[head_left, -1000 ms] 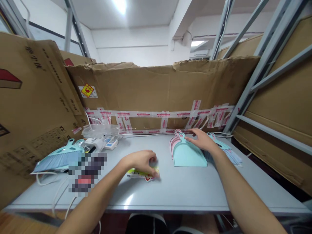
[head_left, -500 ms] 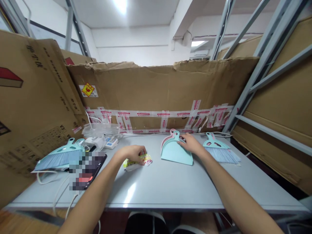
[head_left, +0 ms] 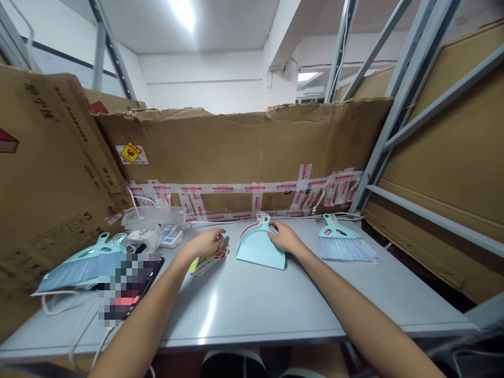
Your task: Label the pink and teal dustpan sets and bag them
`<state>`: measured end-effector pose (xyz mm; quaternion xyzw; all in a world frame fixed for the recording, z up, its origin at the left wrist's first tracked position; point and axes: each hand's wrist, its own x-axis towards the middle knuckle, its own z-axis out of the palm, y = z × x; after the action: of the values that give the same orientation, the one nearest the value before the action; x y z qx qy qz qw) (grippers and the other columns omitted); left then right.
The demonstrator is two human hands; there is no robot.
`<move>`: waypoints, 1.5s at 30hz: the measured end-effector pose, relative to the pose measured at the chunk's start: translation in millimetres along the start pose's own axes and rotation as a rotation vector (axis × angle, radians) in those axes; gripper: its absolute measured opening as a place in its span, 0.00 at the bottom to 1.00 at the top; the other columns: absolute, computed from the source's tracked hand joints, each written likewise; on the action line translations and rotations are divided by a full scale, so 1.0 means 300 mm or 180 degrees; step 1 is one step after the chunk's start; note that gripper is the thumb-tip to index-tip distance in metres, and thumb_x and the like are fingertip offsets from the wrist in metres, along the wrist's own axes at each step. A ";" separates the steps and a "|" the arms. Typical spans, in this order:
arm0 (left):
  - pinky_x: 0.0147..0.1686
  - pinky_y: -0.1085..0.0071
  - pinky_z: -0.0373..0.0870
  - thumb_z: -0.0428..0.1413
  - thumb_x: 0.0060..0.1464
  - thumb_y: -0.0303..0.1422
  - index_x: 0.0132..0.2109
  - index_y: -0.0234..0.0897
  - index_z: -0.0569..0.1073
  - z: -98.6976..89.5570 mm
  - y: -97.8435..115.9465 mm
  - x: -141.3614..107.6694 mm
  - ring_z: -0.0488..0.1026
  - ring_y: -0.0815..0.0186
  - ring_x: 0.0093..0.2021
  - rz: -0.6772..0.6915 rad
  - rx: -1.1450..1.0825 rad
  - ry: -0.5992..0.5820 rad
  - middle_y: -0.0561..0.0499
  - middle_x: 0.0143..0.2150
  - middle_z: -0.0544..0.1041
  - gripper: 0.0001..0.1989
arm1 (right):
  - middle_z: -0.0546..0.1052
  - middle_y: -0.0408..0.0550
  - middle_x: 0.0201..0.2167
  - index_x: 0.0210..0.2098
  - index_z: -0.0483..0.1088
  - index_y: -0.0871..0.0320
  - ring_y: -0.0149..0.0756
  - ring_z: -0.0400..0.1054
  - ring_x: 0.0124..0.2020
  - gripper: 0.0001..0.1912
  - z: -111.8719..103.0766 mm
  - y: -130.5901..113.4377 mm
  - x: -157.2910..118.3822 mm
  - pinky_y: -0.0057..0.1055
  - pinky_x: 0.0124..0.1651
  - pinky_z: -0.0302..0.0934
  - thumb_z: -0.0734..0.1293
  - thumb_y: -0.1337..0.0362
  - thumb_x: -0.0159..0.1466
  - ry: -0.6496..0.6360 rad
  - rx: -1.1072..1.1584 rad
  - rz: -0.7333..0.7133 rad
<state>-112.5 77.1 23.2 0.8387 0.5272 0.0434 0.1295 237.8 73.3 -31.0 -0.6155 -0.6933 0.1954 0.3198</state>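
My right hand (head_left: 286, 237) grips the right edge of a light-blue dustpan (head_left: 260, 251), thumb on its front. A pink dustpan (head_left: 247, 228) shows just behind it, lying against its back edge. My left hand (head_left: 205, 243) hovers just over a yellow-green printed packet (head_left: 205, 264) with red-and-white patterned bits at its right end. Its fingers are loosely apart, pointing right; part of the packet is hidden under the hand. Beyond my right hand lies a light-blue hand brush (head_left: 342, 240) with blue bristles and a bit of pink at its handle.
Another blue brush set (head_left: 84, 262) lies at the left, near a partly pixelated phone (head_left: 144, 283) and white cables. White adapters (head_left: 171, 237) and clear plastic (head_left: 153, 218) stand behind. A taped cardboard wall (head_left: 244, 147) closes the back; grey metal struts (head_left: 397, 131) rise at the right.
The view has turned slightly right. My right hand has slid the dustpans a little to the left. My left hand has lifted and loosened its fingers from the packet.
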 end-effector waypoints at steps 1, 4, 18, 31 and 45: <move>0.63 0.62 0.71 0.47 0.70 0.42 0.69 0.36 0.74 0.012 0.018 0.004 0.78 0.50 0.65 -0.0018 0.0026 0.0110 0.37 0.68 0.80 0.29 | 0.83 0.58 0.59 0.61 0.77 0.58 0.51 0.78 0.59 0.23 -0.003 0.005 0.004 0.40 0.64 0.68 0.73 0.65 0.68 -0.0027 0.0053 0.0019; 0.63 0.61 0.72 0.46 0.71 0.45 0.66 0.36 0.78 0.039 0.078 0.005 0.78 0.49 0.64 0.0076 -0.0019 0.0266 0.37 0.65 0.82 0.28 | 0.86 0.55 0.53 0.60 0.76 0.59 0.45 0.82 0.49 0.22 -0.011 0.017 0.013 0.35 0.53 0.74 0.74 0.65 0.67 -0.0141 0.0219 0.0088; 0.71 0.52 0.63 0.50 0.72 0.43 0.73 0.40 0.70 0.063 0.165 -0.031 0.69 0.46 0.73 0.0501 0.0259 0.0376 0.38 0.73 0.73 0.28 | 0.87 0.57 0.53 0.50 0.84 0.59 0.50 0.81 0.56 0.17 -0.303 0.233 0.033 0.39 0.63 0.70 0.71 0.72 0.62 0.0143 -0.0452 0.0205; 0.39 0.64 0.71 0.71 0.41 0.60 0.51 0.41 0.79 -0.070 0.016 -0.089 0.83 0.49 0.48 -0.0441 0.0395 -0.0602 0.43 0.52 0.86 0.36 | 0.85 0.60 0.58 0.57 0.84 0.58 0.56 0.80 0.60 0.19 -0.307 0.288 0.036 0.44 0.66 0.67 0.70 0.65 0.69 0.0262 -0.1000 0.0012; 0.38 0.67 0.70 0.60 0.58 0.49 0.44 0.43 0.80 0.002 0.015 -0.040 0.82 0.57 0.42 -0.0070 -0.0078 -0.0346 0.49 0.44 0.87 0.16 | 0.83 0.62 0.57 0.58 0.82 0.61 0.52 0.78 0.59 0.17 -0.274 0.256 0.029 0.42 0.66 0.66 0.70 0.62 0.73 0.0358 -0.1032 -0.0346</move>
<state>-113.6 64.5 24.7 0.8323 0.5281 0.0028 0.1687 349.7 84.4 -21.1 -0.6305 -0.7290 0.0288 0.2648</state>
